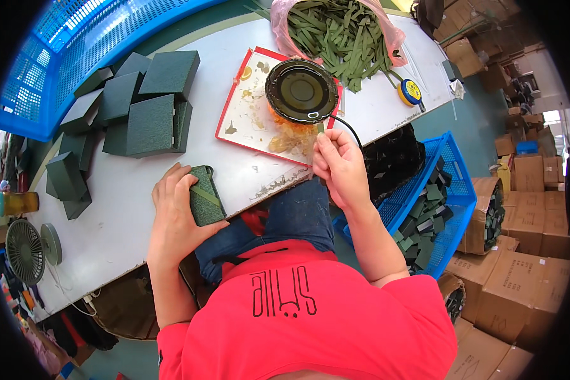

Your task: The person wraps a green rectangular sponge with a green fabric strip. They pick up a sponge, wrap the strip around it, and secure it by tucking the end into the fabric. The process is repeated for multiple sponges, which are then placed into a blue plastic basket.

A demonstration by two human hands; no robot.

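Note:
My left hand [173, 206] is wrapped round a small dark green box [202, 190] at the table's near edge. A lighter green band runs slantwise across that box. At the right, my right hand [343, 166] pinches the end of a short green ribbon strip [320, 128], right by the rim of a round black pot [301, 92]. Dark liquid fills the pot, and amber, glue-like drips hang below it. Beneath the pot lies a red-edged white tray [230, 120] stained with the same residue.
Several dark green boxes [152, 125] are stacked on the white table [130, 212], left of the pot. A pink bag [394, 39] of green ribbon strips stands behind it, near a yellow-and-blue tape measure [410, 92]. A small fan [25, 251] and blue crates [465, 206] flank me.

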